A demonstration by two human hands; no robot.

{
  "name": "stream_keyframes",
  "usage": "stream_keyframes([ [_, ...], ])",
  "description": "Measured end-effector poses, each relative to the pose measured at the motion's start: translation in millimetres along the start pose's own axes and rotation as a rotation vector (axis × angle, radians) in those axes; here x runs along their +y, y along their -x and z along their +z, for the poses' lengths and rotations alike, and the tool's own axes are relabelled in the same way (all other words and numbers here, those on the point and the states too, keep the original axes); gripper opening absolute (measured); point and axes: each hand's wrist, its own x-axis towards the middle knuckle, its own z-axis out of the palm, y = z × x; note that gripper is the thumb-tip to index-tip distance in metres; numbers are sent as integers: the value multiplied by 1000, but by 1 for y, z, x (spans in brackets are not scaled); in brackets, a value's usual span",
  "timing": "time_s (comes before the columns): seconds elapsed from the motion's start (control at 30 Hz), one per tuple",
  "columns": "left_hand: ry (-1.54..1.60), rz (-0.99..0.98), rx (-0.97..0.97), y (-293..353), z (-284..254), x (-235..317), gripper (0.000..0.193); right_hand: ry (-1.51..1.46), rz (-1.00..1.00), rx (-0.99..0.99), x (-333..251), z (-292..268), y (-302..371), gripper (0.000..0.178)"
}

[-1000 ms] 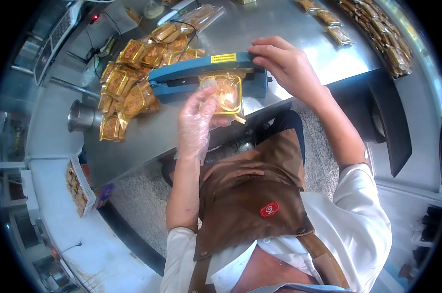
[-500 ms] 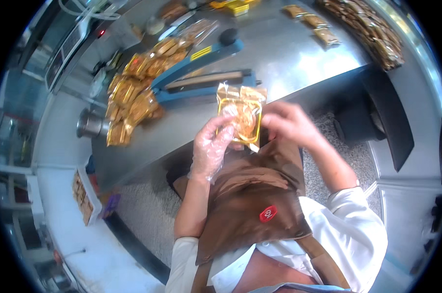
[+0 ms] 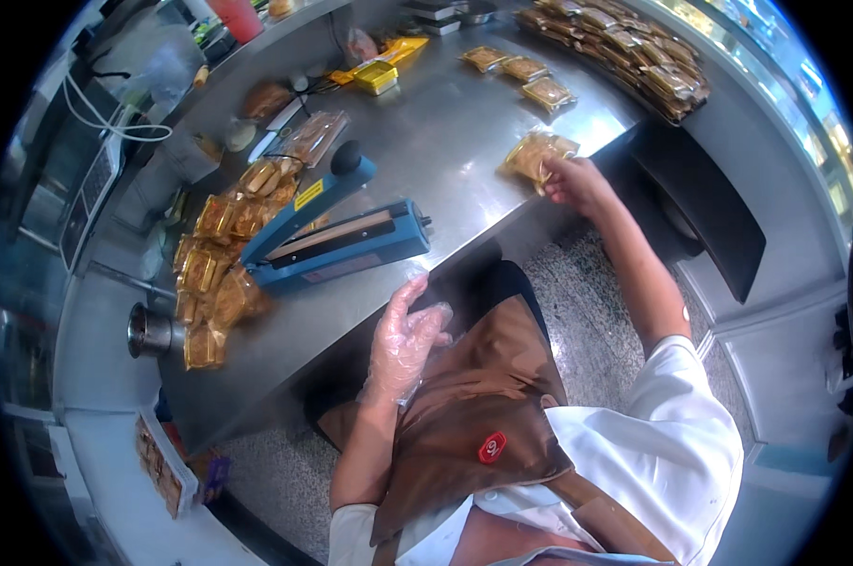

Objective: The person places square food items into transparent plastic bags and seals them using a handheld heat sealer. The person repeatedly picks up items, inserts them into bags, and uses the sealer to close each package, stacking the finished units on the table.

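Hands apart: right hand (image 3: 572, 181) grips a cake packet (image 3: 532, 154) on the table (image 3: 445, 132), gloved left hand (image 3: 405, 341) empty.

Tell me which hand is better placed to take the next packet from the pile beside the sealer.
Left. The gloved left hand is empty and nearer the pile; the right hand holds a packet across the table.

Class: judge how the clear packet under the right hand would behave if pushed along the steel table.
The packet looks glossy, so it probably slides easily on the steel table. Lying flat, it seems unlikely to roll. Its film edges likely flop under the right hand.
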Motion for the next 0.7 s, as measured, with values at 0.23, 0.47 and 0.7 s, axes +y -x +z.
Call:
stream_keyframes([
  [0.23,-35,-84,73,6,-29,-4,54,-308,-77,-67,-21,-14,-158,31],
  [0.47,-27,69,330,8,-72,-19,41,133,-101,-219,-33,109,-129,23],
  [0.7,-139,70,337,-4,-89,-29,29,633,-655,-584,-66,251,-77,28],
])
